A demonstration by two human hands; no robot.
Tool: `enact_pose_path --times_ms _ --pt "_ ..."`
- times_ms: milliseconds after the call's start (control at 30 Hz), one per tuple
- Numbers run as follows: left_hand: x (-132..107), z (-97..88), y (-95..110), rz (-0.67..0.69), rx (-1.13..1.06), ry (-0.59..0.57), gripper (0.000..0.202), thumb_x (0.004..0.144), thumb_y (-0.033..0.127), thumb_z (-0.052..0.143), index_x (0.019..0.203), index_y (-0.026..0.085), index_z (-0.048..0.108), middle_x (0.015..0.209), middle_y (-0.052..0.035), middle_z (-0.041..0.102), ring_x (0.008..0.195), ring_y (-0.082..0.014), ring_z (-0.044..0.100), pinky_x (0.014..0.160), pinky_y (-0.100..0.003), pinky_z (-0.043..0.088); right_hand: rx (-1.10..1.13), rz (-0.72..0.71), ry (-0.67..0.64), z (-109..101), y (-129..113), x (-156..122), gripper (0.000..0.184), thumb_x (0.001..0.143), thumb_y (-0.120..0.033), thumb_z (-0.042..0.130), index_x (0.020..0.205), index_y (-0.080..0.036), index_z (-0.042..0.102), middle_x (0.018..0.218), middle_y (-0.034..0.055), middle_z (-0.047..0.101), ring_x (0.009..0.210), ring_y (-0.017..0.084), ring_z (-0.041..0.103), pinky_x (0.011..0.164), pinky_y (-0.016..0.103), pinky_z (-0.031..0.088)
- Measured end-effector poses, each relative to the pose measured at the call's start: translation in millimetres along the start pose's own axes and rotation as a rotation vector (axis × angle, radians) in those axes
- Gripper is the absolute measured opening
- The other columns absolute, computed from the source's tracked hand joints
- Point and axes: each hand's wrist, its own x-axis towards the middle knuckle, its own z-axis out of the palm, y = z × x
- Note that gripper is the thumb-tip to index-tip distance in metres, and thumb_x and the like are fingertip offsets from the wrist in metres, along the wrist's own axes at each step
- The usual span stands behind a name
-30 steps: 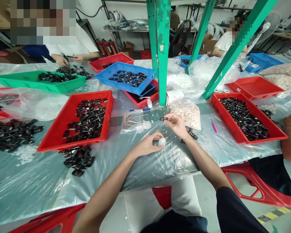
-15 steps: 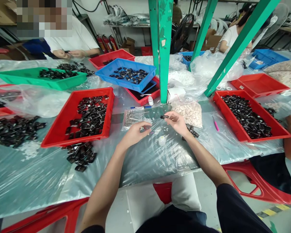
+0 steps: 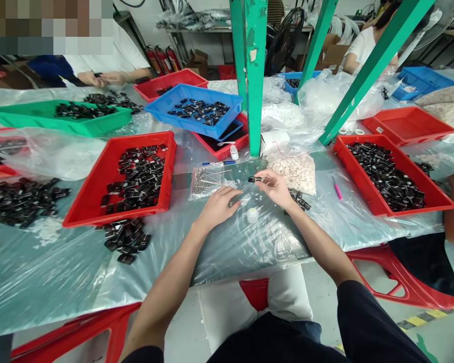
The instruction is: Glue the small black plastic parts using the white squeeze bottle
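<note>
My right hand [image 3: 275,187] pinches a small black part [image 3: 254,179] at its fingertips, held just above the plastic-covered table [image 3: 227,242]. My left hand [image 3: 220,205] rests curled on the plastic beside a scatter of small white bits [image 3: 227,184]; whether its fingertips hold anything is hidden. A small white bottle [image 3: 252,215] stands on the table between my two hands, touched by neither. A clear bag of metal pins [image 3: 206,181] lies just beyond my left hand, and a bag of pale pieces [image 3: 295,173] beyond my right.
A red tray of black parts [image 3: 93,201] lies at left with a loose pile [image 3: 126,242] in front. Another red tray [image 3: 437,199] lies at right. A green post [image 3: 251,75] rises behind. Blue [image 3: 181,121] and green [image 3: 98,128] trays and other people's hands are farther back.
My left hand let go of the white bottle, left it standing on the table, and moved forward to the white bits. My right hand stayed with the black part.
</note>
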Motion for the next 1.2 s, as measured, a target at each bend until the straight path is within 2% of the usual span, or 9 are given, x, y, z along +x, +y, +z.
enact_pose_path --times_ms 167,267,500,700,800,933,1033,1133,1200 --pt "5.4 24.9 8.2 0.148 0.035 -0.145 0.052 0.100 0.013 0.039 0.146 0.028 0.059 0.147 -0.0079 0.063 0.143 -0.0282 0.048 0.112 -0.046 0.038 -0.025 -0.009 0.010 -0.6 1.1 0.1 0.031 0.085 -0.044 0.073 0.103 -0.020 0.068 0.103 0.0051 0.070 0.065 0.011 0.056 0.059 0.027 0.043" --pt "8.7 31.5 8.6 0.195 0.043 -0.190 0.061 0.094 0.004 0.040 0.148 0.029 0.058 0.152 -0.0070 0.060 0.149 -0.0277 0.042 0.114 -0.047 0.036 -0.033 -0.009 0.018 -1.8 0.9 0.3 0.030 0.084 -0.042 0.072 0.103 -0.020 0.068 0.103 0.0048 0.070 0.063 0.011 0.055 0.059 0.027 0.043" --pt "13.0 37.1 6.4 0.189 0.074 -0.059 0.034 0.104 0.024 0.046 0.123 0.024 0.073 0.124 -0.0109 0.073 0.123 -0.0292 0.058 0.100 -0.044 0.041 -0.004 0.018 0.013 1.2 -0.6 0.0 0.031 0.083 -0.044 0.074 0.102 -0.021 0.067 0.100 0.0041 0.070 0.061 0.011 0.057 0.058 0.027 0.046" --pt "16.6 38.8 8.3 0.138 0.141 -0.026 0.029 0.104 0.030 0.046 0.104 0.020 0.073 0.103 -0.0114 0.072 0.104 -0.0292 0.060 0.090 -0.044 0.041 0.052 0.057 0.012 5.2 1.8 0.4 0.035 0.080 -0.047 0.079 0.100 -0.022 0.066 0.092 0.0027 0.070 0.060 0.011 0.056 0.055 0.027 0.046" --pt "15.4 34.3 7.9 0.107 0.047 0.021 0.024 0.102 0.028 0.050 0.098 0.021 0.073 0.099 -0.0103 0.073 0.100 -0.0277 0.061 0.091 -0.043 0.043 0.155 0.146 0.018 4.1 1.1 1.2 0.046 0.078 -0.055 0.080 0.108 -0.023 0.065 0.093 0.0041 0.072 0.057 0.012 0.056 0.045 0.026 0.040" --pt "12.1 23.8 5.5 -0.012 -0.173 0.180 0.011 0.091 0.024 0.061 0.091 0.022 0.072 0.091 -0.0051 0.074 0.091 -0.0233 0.065 0.091 -0.040 0.046 0.205 0.198 0.005 2.8 -2.3 1.1 0.056 0.077 -0.059 0.080 0.116 -0.023 0.066 0.095 0.0056 0.074 0.059 0.013 0.056 0.043 0.024 0.037" --pt "10.6 14.4 3.4 -0.130 -0.422 0.298 0.004 0.084 0.025 0.068 0.084 0.022 0.070 0.083 -0.0027 0.073 0.080 -0.0193 0.065 0.077 -0.033 0.048 0.192 0.209 -0.028 5.2 -3.3 -0.4 0.052 0.075 -0.060 0.081 0.108 -0.024 0.063 0.093 0.0045 0.074 0.058 0.013 0.057 0.042 0.024 0.037" --pt "10.8 6.3 1.3 -0.205 -0.674 0.365 0.015 0.081 0.032 0.074 0.078 0.019 0.069 0.076 -0.0029 0.071 0.066 -0.0151 0.060 0.061 -0.028 0.042 0.201 0.224 -0.056 9.6 -2.8 -2.9 0.052 0.074 -0.060 0.082 0.099 -0.025 0.053 0.092 0.0030 0.074 0.059 0.013 0.058 0.043 0.024 0.038" --pt "11.5 2.6 0.3 -0.234 -0.801 0.384 0.023 0.078 0.039 0.080 0.078 0.018 0.070 0.072 -0.0027 0.070 0.061 -0.0133 0.058 0.058 -0.027 0.041 0.207 0.230 -0.077 12.5 -2.5 -4.5 0.053 0.075 -0.060 0.082 0.097 -0.026 0.048 0.091 0.0023 0.074 0.059 0.013 0.059 0.043 0.023 0.037"
